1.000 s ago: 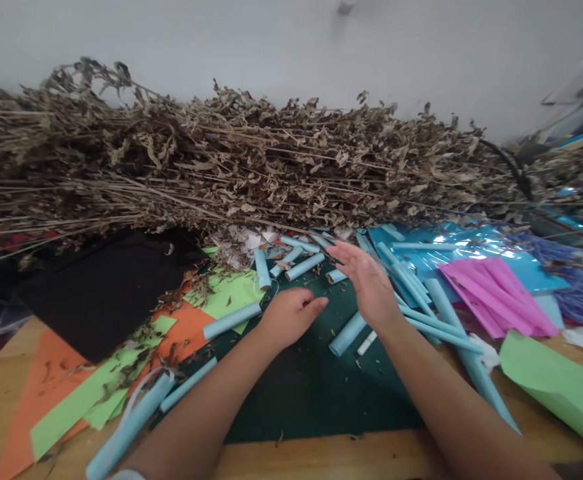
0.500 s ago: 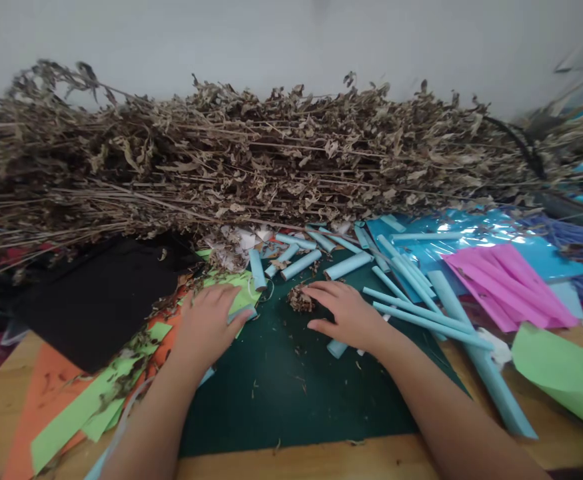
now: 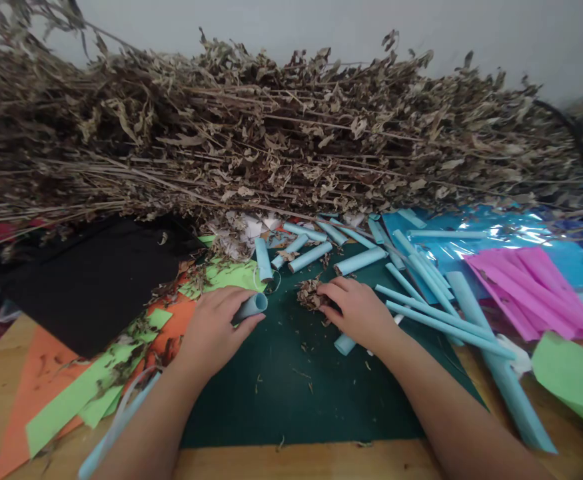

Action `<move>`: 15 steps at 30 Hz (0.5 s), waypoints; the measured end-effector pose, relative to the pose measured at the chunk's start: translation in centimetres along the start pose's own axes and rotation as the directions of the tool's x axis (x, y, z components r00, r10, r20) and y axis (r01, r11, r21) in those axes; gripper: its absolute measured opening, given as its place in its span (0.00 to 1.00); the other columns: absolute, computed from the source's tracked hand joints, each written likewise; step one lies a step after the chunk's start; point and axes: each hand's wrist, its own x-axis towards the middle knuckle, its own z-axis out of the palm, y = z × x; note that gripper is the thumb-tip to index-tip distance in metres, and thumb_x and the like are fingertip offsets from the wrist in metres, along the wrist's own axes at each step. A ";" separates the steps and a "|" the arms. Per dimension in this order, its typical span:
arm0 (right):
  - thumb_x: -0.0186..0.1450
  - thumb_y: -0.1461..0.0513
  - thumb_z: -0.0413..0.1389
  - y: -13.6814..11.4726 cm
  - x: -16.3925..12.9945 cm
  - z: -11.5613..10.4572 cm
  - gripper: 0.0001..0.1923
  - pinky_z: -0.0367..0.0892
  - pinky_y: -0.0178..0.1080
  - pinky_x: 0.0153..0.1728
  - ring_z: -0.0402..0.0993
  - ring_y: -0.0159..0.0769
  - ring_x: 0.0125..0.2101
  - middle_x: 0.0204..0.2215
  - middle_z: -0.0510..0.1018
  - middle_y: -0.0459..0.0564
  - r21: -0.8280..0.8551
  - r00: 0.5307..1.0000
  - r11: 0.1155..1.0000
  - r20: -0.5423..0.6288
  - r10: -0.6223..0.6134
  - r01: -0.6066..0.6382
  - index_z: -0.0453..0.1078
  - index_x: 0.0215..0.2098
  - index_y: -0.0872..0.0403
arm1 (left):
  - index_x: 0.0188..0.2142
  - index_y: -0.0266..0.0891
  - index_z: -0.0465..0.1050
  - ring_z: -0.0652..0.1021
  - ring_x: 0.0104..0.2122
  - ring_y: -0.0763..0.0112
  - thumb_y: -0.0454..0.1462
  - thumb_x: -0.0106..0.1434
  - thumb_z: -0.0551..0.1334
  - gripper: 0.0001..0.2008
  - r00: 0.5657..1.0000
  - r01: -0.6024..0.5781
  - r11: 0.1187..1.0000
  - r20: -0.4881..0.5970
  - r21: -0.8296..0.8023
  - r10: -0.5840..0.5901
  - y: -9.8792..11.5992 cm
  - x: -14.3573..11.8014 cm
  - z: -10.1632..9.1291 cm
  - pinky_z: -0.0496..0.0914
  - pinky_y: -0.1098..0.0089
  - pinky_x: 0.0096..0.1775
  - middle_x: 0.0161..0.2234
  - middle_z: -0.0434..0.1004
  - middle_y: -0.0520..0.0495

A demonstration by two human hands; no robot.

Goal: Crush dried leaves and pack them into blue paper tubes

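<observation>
Our left fingers point(image 3: 234, 298) clasp a blue tube point(image 3: 249, 307) and our right fingers point(image 3: 331, 291) pinch dried leaves point(image 3: 308, 295), which excess pressure could crumble.

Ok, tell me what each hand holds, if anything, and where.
The left hand grips a light-blue tube just behind its open end. The right hand pinches a dried-leaf clump by its right side.

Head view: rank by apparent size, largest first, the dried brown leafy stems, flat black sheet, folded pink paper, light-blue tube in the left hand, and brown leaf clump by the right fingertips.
1. Dried brown leafy stems
2. Flat black sheet
3. Folded pink paper
Unranked: light-blue tube and brown leaf clump; similar, partly hidden.
</observation>
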 end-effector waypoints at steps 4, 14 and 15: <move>0.55 0.65 0.49 -0.5 0.1 0.0 0.08 0.59 0.45 0.39 0.62 0.44 0.41 0.43 0.65 0.53 0.016 0.999 1.000 -0.023 -0.023 0.023 0.64 0.34 0.54 | 0.37 0.38 0.64 0.70 0.36 0.67 0.41 0.54 0.57 0.12 0.995 0.048 0.878 -0.057 -0.476 -0.085 0.6 -0.7 0.9 0.65 0.67 0.38 0.35 0.69 0.45; 0.49 0.70 0.47 -0.8 -0.1 0.4 0.21 0.61 0.37 0.35 0.63 0.38 0.39 0.39 0.64 0.52 0.138 0.996 0.989 -0.075 0.055 -0.044 0.58 0.42 0.55 | 0.36 0.39 0.61 0.71 0.38 0.69 0.31 0.54 0.55 0.08 0.997 0.079 0.677 0.071 -0.732 -0.039 4.1 -1.9 2.1 0.65 0.68 0.40 0.36 0.68 0.46; 0.49 0.70 0.47 -0.7 -0.1 0.4 0.21 0.61 0.37 0.34 0.63 0.38 0.38 0.39 0.63 0.52 0.159 0.996 0.986 -0.065 0.068 -0.057 0.59 0.42 0.54 | 0.36 0.39 0.62 0.71 0.38 0.69 0.30 0.54 0.55 0.08 0.998 0.057 0.697 0.059 -0.715 -0.021 4.3 -2.0 2.1 0.65 0.67 0.41 0.36 0.68 0.46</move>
